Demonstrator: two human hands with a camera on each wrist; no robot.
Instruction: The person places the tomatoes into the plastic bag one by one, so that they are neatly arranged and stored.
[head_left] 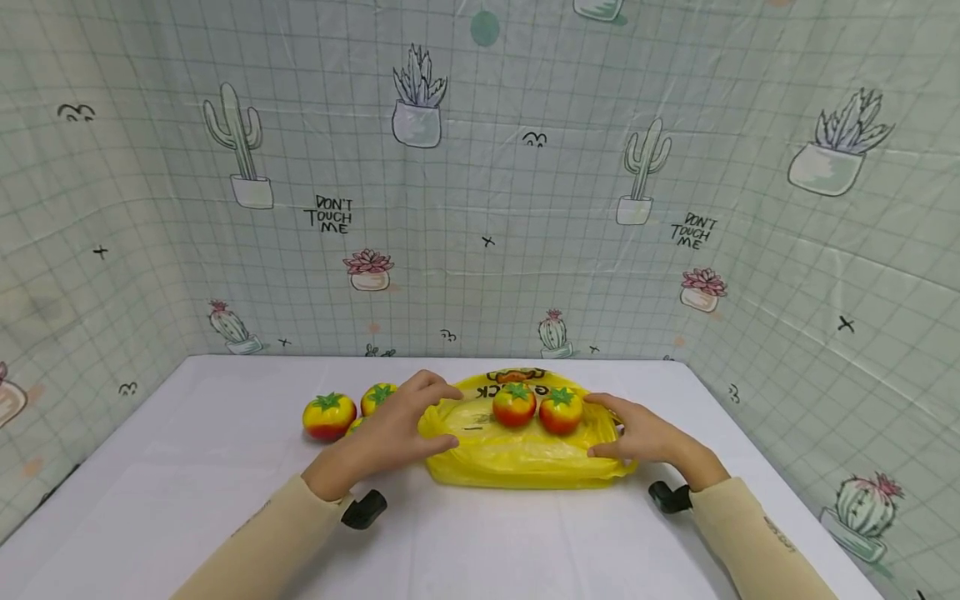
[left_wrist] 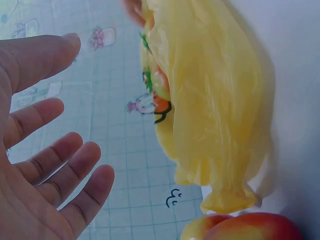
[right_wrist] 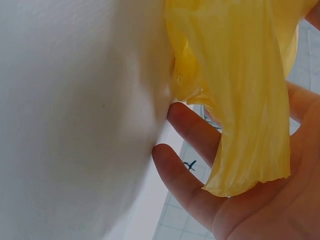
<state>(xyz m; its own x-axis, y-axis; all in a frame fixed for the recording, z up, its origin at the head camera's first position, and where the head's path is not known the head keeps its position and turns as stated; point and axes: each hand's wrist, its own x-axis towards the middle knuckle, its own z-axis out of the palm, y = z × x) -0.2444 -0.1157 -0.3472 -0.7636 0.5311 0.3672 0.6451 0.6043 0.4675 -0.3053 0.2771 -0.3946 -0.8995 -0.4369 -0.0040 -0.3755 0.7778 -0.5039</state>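
Note:
A yellow plastic bag (head_left: 517, 467) lies flat on the table, printed with dark letters. Two red-and-yellow tomatoes with green leafy tops, a left one (head_left: 514, 407) and a right one (head_left: 561, 412), sit on it. At the bag's left end is my left hand (head_left: 397, 425), fingers and thumb spread apart; the left wrist view shows a gap between them and the bag. My right hand (head_left: 641, 429) is at the other end, thumb and fingers loosely around the bag's edge. In the right wrist view, a loose flap (right_wrist: 250, 125) of the bag hangs across its spread fingers.
Left of the bag, a tomato (head_left: 329, 417) and another tomato (head_left: 377, 397) rest on the white table (head_left: 480, 542), with a third partly hidden behind my left hand. A cactus-patterned grid curtain (head_left: 480, 183) encloses the back and sides.

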